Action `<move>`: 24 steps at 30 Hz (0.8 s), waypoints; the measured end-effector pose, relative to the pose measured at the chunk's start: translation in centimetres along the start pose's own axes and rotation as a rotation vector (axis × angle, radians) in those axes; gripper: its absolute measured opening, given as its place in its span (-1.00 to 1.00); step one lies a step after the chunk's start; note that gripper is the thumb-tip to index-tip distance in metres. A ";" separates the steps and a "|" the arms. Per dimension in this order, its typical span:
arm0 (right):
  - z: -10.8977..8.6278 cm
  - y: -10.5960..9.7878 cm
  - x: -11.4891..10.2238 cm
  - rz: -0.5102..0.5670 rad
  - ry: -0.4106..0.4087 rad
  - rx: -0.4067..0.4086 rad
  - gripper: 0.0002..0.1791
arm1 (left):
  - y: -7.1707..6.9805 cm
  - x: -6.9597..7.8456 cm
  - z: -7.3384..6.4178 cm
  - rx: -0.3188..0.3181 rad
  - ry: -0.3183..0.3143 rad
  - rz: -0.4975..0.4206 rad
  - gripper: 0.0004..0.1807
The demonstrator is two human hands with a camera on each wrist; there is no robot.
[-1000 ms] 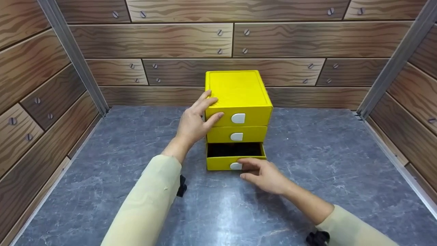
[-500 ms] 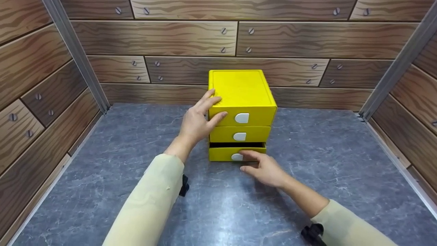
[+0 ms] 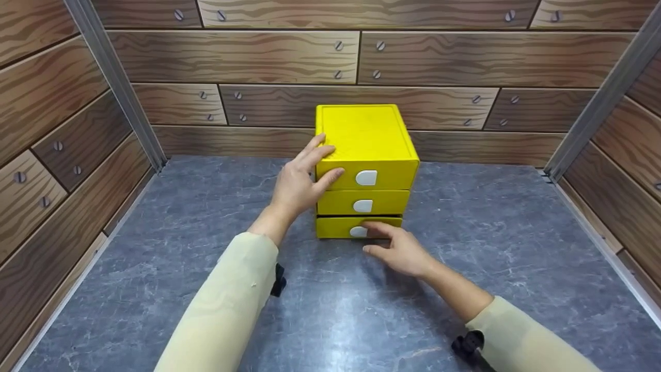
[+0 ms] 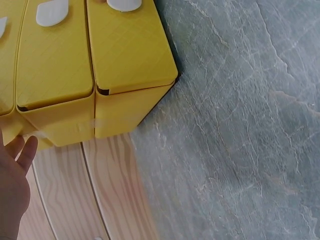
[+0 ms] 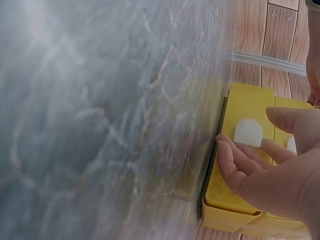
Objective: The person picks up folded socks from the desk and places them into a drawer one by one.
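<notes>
A yellow cabinet of three stacked drawers (image 3: 366,132) stands on the grey marbled table, each front bearing a white rounded handle (image 3: 366,177). My left hand (image 3: 297,183) holds the cabinet's front left corner, thumb on the top drawer's front and fingers over the upper edge and side. The bottom drawer (image 3: 333,227) is almost flush, a thin dark gap showing above it. At its front is my right hand (image 3: 405,252), index fingertip beside the handle and thumb held apart below. In the right wrist view its loosely bent fingers (image 5: 230,157) press against the yellow front.
Grey marbled tabletop (image 3: 217,206) surrounds the cabinet. Panels printed with wood planks (image 3: 232,57) enclose the table at the back and both sides, with metal posts (image 3: 116,77) at the corners. Dark devices (image 3: 469,342) are strapped at the sleeve cuffs.
The bottom drawer has slid inward from well open to nearly closed, my right hand moving forward with it. My left hand keeps its place on the cabinet corner; the head view shifted slightly.
</notes>
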State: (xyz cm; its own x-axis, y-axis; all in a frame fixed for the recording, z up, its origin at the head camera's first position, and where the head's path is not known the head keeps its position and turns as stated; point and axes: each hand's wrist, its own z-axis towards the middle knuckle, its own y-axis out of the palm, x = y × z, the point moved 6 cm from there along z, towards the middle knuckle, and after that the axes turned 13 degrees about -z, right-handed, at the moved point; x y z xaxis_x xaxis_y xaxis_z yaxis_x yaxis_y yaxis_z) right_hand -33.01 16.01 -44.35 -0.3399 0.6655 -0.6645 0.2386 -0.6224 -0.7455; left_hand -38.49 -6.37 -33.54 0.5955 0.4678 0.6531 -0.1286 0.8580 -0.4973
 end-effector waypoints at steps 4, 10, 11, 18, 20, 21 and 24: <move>0.0 -0.1 0.0 -0.007 -0.010 0.013 -0.41 | 0.1 0.0 -0.1 -0.005 -0.004 0.000 -0.37; 0.0 -0.2 0.2 -0.012 -0.005 0.027 -0.40 | 0.3 0.1 -0.2 -0.004 0.007 0.002 -0.37; 0.0 -0.2 0.3 -0.017 -0.002 0.030 -0.40 | 0.3 0.2 -0.1 -0.003 0.011 0.000 -0.37; 0.2 -0.1 0.7 -0.038 0.021 0.039 -0.40 | 0.3 0.1 -0.1 -0.009 0.020 -0.001 -0.38; 0.2 -0.2 0.7 -0.040 0.018 0.038 -0.39 | 0.2 0.1 0.0 -0.019 0.014 0.009 -0.37; 0.1 -0.3 0.6 -0.043 0.016 0.039 -0.38 | 0.1 0.1 0.1 -0.027 0.008 0.016 -0.36; -0.4 -0.7 0.4 -0.063 0.014 0.055 -0.37 | -0.2 0.2 0.3 -0.065 -0.015 0.054 -0.33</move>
State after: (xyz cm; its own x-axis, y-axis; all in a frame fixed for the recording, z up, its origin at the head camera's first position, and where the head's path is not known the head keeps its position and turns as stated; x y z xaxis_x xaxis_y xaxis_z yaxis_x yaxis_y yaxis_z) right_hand -32.99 16.90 -44.09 -0.3398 0.7096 -0.6173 0.1663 -0.6006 -0.7820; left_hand -38.63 -6.37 -33.14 0.5768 0.5164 0.6330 -0.1080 0.8163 -0.5675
